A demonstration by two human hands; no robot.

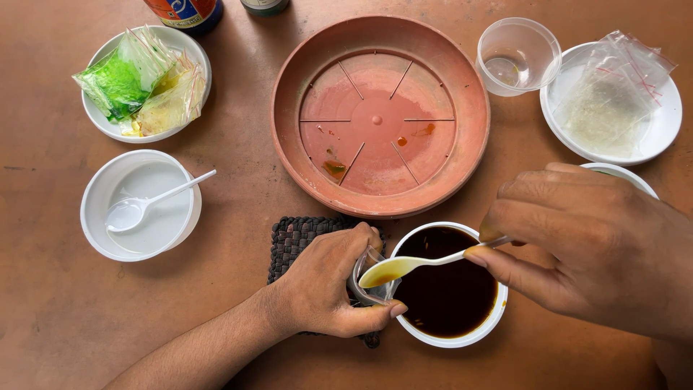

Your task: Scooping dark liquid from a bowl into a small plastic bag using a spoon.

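My left hand [328, 289] grips a small clear plastic cup [367, 278], tilted over a dark woven mat [296, 238]. My right hand [592, 242] pinches a white plastic spoon [415, 265] whose bowl carries amber liquid and hovers at the cup's mouth. Just right of the cup stands a white bowl [447, 289] filled with dark brown liquid. The spoon's handle crosses above that bowl's rim.
A large terracotta saucer [380, 115] with small stains lies beyond. At left, a white bowl with a spoon [141, 204] and a plate of green and yellow bags [144, 83]. At right, a clear cup [516, 56] and a plate with a clear bag [613, 101].
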